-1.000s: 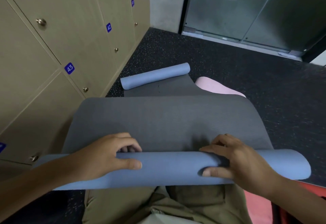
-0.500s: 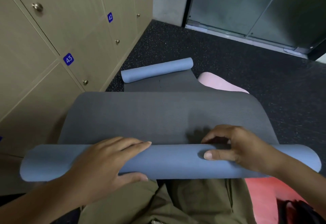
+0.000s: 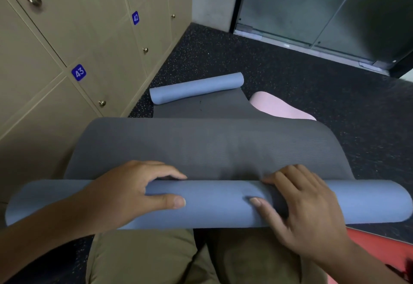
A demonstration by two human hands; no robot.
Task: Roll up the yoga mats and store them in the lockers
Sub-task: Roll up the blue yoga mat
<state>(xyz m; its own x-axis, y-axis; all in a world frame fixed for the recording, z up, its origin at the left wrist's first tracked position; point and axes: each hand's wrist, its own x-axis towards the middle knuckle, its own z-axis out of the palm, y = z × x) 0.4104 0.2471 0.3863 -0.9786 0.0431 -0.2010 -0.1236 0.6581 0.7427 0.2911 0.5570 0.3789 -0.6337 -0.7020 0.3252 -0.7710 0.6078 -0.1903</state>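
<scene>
Left hand [image 3: 131, 191] and right hand [image 3: 306, 212] each curl fingers and thumb around the blue roll [image 3: 214, 203] of the grey mat [image 3: 201, 147], beside the lockers [image 3: 67, 44].

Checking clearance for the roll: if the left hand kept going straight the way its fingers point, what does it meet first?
The left hand grips the blue roll, fingers curled over its top, pointing right along the seam. First in that line is probably the right hand, also on the roll; depth is unclear.
</scene>
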